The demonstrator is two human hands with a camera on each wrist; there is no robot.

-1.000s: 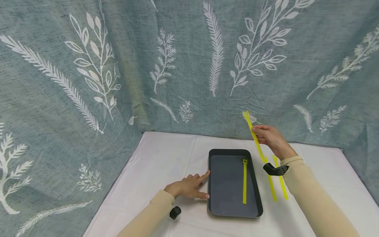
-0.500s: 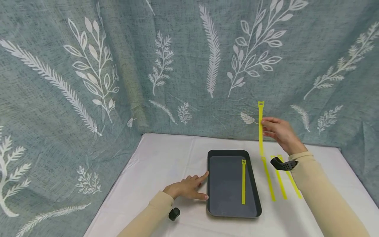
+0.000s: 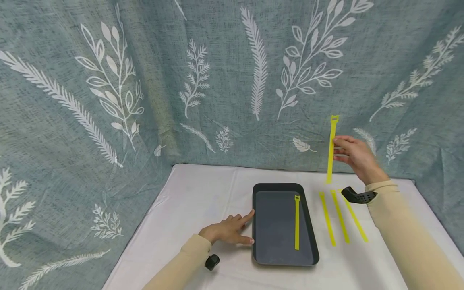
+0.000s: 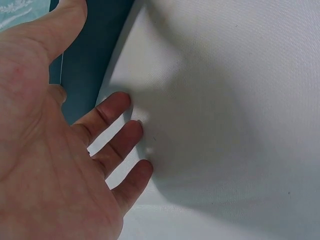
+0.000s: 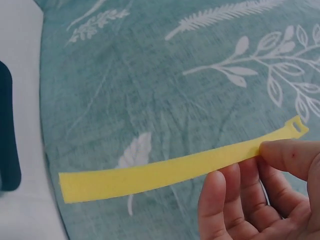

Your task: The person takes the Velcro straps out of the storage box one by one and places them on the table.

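Pinched between the thumb and fingers of my right hand (image 3: 357, 156) is a yellow hook-and-loop cable tie (image 3: 331, 149), raised upright behind the tray with its slotted head at the top. The right wrist view shows this cable tie (image 5: 160, 172) stretching left from the fingers, slightly bowed. My left hand (image 3: 229, 230) has its fingers spread, with index fingertip and thumb at the left rim of a dark grey tray (image 3: 272, 225). One yellow cable tie (image 3: 297, 223) lies lengthwise in the tray's right half. In the left wrist view, the palm of my left hand (image 4: 65, 135) shows, three fingers extended.
Right of the tray, three more yellow cable ties, a left one (image 3: 328, 219), a middle one (image 3: 340, 217) and a right one (image 3: 356, 219), lie side by side on the white tablecloth (image 3: 203, 193). A leaf-patterned green-blue curtain (image 3: 224, 80) hangs behind the table.
My right hand has moved right and up with the cable tie, which has turned from slanted to nearly upright. The ties on the cloth are less covered now. My left hand stays at the tray.
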